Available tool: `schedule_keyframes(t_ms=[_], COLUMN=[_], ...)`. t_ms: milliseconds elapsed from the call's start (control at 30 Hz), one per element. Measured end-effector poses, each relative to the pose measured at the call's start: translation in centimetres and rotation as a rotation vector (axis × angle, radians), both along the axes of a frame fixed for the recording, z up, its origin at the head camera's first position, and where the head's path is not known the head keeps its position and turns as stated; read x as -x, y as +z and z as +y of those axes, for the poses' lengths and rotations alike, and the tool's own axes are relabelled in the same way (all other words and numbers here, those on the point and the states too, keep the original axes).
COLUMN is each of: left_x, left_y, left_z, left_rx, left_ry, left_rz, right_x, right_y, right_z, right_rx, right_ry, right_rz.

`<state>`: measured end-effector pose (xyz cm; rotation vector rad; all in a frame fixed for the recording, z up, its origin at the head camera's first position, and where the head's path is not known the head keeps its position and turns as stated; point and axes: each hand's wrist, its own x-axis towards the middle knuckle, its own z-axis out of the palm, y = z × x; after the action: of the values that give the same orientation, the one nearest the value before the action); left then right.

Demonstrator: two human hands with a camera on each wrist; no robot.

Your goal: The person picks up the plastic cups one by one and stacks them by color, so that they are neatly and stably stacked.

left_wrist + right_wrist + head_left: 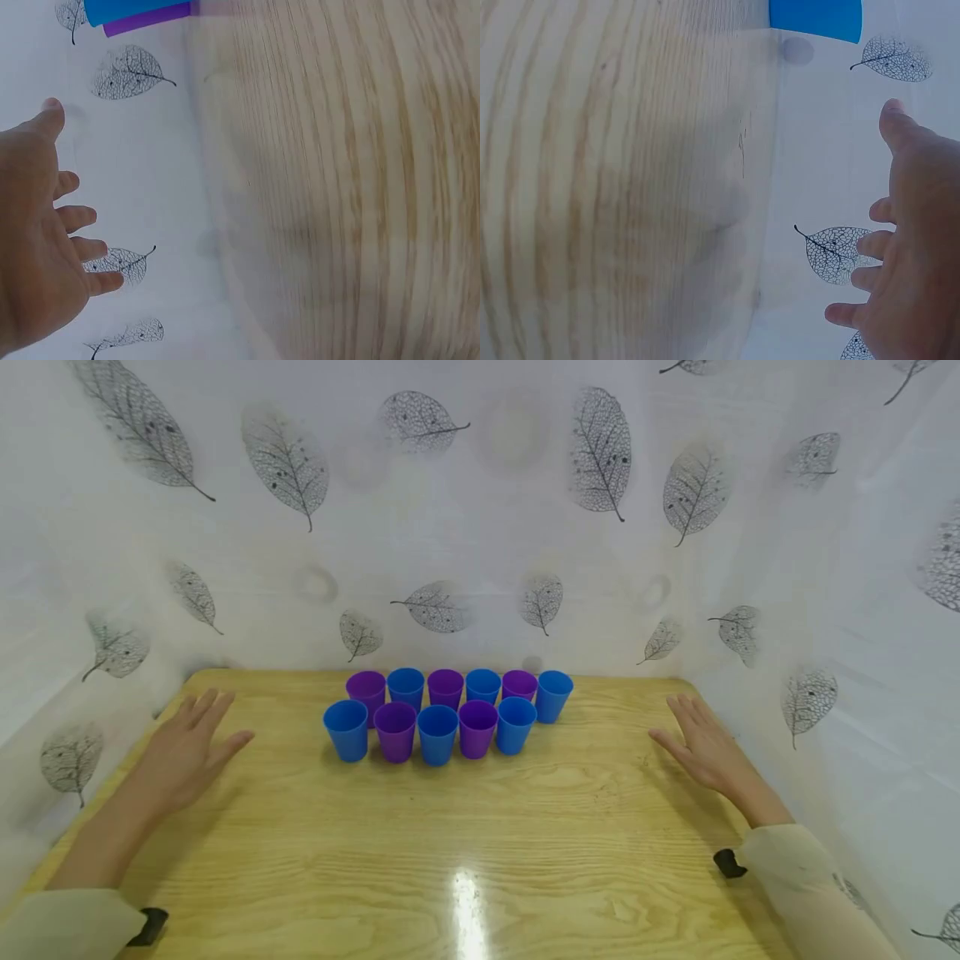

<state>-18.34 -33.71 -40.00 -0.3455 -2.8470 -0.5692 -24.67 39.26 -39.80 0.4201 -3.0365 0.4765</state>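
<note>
Two rows of blue and purple plastic cups stand upright at the back of the table, colours alternating. The front row runs from a blue cup (349,735) through a purple cup (395,737) to another blue cup (515,731). At the right end of the back row is a blue cup (553,700); front cups partly hide others behind. To the left of the cups is my left hand (180,756), fingers extended and thumb apart, holding nothing. My right hand (705,752) is off to their right, also with straight fingers and nothing in it.
The wooden table (420,852) has a bright reflection near its front. A white curtain (480,543) with a leaf print hangs behind the table and along both sides. Dark bands (150,927) show at the sleeve cuffs.
</note>
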Motion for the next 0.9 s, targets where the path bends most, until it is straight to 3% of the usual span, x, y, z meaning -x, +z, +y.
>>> schedule_keyframes(t_ms=[167,567,900], left_x=[-0.3,-1.2,-1.2], left_y=[0.3,1.4,1.7], left_z=[1.0,3.9,6.1], left_rx=[-0.049,-0.136,-0.231], left_ry=[-0.012,-0.035,-0.073], left_rz=[0.0,0.002,0.068], right_x=[0.0,-0.2,-0.8], right_y=[-0.3,-0.5,-0.1], right_z=[-0.3,-2.3,-4.9], right_rx=[0.065,0.204,0.246], right_ry=[0.009,0.045,0.063], right_rz=[-0.011,0.059,0.056])
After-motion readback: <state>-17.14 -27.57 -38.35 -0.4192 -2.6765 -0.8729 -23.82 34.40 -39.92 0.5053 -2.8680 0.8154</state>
